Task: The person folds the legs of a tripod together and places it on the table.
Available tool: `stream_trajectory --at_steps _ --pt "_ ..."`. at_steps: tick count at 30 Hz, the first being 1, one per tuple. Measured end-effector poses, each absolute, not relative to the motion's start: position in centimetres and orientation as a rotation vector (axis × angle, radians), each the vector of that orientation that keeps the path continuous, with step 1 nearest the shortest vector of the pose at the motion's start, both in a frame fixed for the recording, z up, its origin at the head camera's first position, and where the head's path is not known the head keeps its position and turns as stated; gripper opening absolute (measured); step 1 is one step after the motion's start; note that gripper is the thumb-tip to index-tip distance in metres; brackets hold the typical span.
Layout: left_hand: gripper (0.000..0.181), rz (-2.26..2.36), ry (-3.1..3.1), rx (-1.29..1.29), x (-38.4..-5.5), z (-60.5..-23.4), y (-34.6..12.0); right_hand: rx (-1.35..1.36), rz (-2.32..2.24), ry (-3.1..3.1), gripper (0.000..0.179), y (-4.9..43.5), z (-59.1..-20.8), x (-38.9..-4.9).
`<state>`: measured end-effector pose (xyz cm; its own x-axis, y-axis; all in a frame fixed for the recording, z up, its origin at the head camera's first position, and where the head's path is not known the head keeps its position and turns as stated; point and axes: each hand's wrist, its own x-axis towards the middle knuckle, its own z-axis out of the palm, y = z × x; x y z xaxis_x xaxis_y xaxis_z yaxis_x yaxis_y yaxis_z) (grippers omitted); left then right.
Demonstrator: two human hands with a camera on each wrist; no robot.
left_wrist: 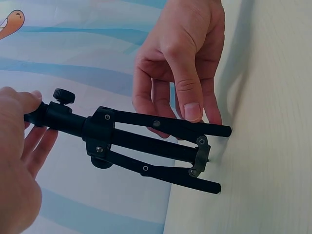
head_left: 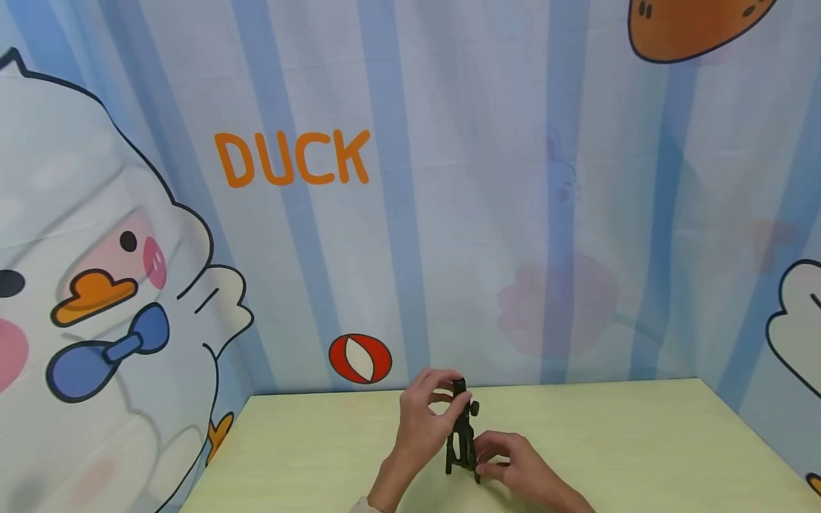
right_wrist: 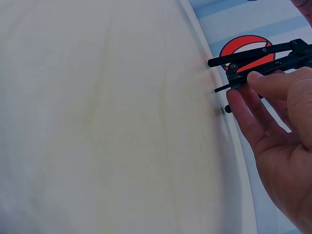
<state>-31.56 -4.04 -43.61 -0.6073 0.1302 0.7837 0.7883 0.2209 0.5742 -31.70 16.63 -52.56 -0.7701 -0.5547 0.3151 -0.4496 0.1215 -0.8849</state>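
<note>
A small black tripod (head_left: pixel 462 427) is held upright over the table, its legs only slightly spread. My left hand (head_left: pixel 420 420) grips its top end between thumb and fingers, near a round knob (left_wrist: pixel 64 96) on the column. Lower down, my right hand (head_left: pixel 516 464) pinches one leg near its foot. In the left wrist view the thumb (left_wrist: pixel 192 111) presses on that leg, with other fingers behind it. From the right wrist view, leg ends and the hinged brace (right_wrist: pixel 234 73) show beside the fingertips; part of the tripod is hidden by the right hand (right_wrist: pixel 287 131).
The pale yellow table (head_left: pixel 308 442) stretches to both sides of the hands. Behind it hangs a blue-striped curtain (head_left: pixel 449 214) printed with a duck (head_left: pixel 96 178), the word DUCK and a red-and-white ball (head_left: pixel 343 358).
</note>
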Motion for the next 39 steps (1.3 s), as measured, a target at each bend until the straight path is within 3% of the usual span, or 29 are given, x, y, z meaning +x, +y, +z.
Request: stream_trajectory --at_steps 20,32,39 --pt "0.029 -1.461 -1.889 -0.990 -31.7 -43.6 -4.7 -0.721 -1.852 2.429 0.010 16.3 -52.0 -31.9" --pt "0.034 -1.582 -2.006 -0.967 -32.0 -43.7 -5.0 -0.874 -1.801 2.327 0.026 16.1 -52.2 -32.4" --pt "0.035 -1.574 -2.046 -0.956 -31.9 -43.6 -5.2 -0.970 -1.740 2.325 0.018 16.5 -52.4 -32.5"
